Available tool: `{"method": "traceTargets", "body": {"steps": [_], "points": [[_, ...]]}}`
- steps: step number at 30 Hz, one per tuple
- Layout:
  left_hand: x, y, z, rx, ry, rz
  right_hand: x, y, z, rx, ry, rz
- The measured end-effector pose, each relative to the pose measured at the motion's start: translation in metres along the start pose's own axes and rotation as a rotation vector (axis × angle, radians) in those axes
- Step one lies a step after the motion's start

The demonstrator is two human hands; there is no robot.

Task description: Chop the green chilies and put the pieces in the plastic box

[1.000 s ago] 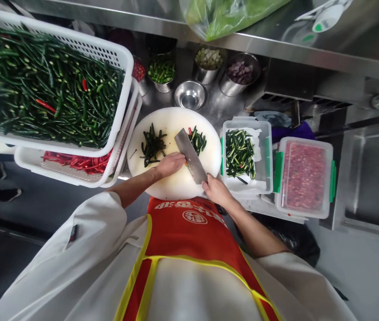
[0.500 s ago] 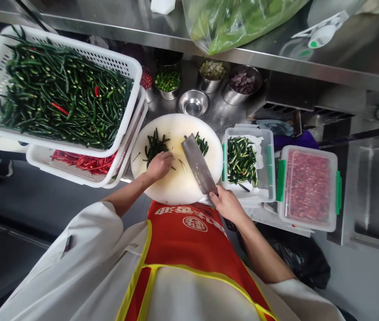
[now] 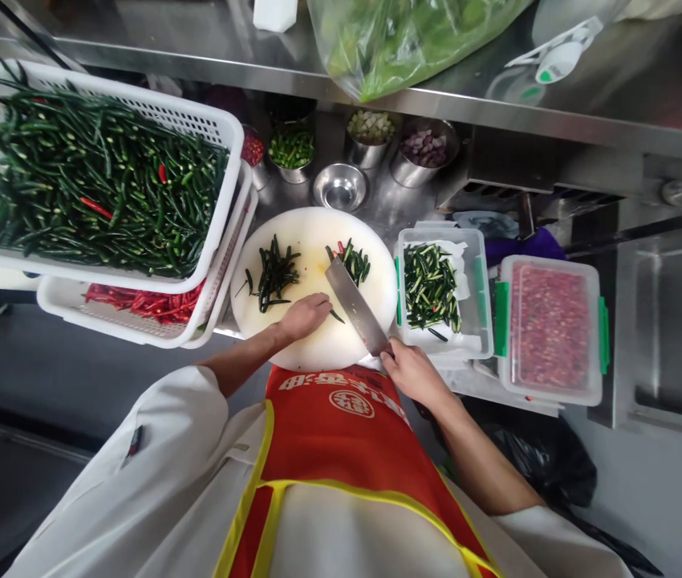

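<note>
On the round white cutting board (image 3: 310, 345), my left hand (image 3: 306, 316) is closed near the middle, its fingers on a dark green chili (image 3: 336, 316) whose tip pokes out to the right. My right hand (image 3: 410, 365) grips the handle of a cleaver (image 3: 356, 305), which lies slanted over the board's right half with its blade pointing up and left. A heap of whole green chilies (image 3: 277, 273) sits on the board's left side. Beyond the blade is a smaller pile of cut green chilies (image 3: 353, 261) with a bit of red.
Left stand stacked white baskets (image 3: 209, 241) of green and red chilies. Right are a clear container (image 3: 476, 313) of cut chilies and a lidded box (image 3: 554, 329) of reddish minced food. Behind are a steel bowl (image 3: 341, 189) and several metal pots. A steel shelf (image 3: 196, 64) overhangs the back.
My left hand has moved from the chili heap to the right, toward the cleaver, with a chili at its fingers. A pale split piece by the blade no longer shows. My right hand still holds the cleaver.
</note>
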State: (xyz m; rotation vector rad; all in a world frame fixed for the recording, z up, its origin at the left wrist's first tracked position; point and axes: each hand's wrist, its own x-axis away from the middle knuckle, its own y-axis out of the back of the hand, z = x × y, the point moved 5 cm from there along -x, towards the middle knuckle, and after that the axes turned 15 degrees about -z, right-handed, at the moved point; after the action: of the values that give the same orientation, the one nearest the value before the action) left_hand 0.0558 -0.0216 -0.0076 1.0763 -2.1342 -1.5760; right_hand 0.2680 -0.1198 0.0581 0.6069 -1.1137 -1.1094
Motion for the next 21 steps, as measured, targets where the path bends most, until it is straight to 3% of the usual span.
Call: {"method": "traceTargets", "body": {"steps": [6,12,18,21], "points": [[0.011,0.001,0.000,0.064,-0.014,-0.136,0.006,0.002,0.006,0.052,0.016,0.044],[0.009,0.003,-0.002,0.087,-0.089,-0.130,0.014,0.007,0.010,0.058,0.073,0.090],[0.014,-0.004,0.005,0.167,-0.113,-0.173,0.030,0.020,-0.001,-0.001,0.065,0.169],[0.016,-0.008,0.008,0.192,-0.093,-0.195,0.029,0.013,0.002,0.021,0.063,0.179]]}}
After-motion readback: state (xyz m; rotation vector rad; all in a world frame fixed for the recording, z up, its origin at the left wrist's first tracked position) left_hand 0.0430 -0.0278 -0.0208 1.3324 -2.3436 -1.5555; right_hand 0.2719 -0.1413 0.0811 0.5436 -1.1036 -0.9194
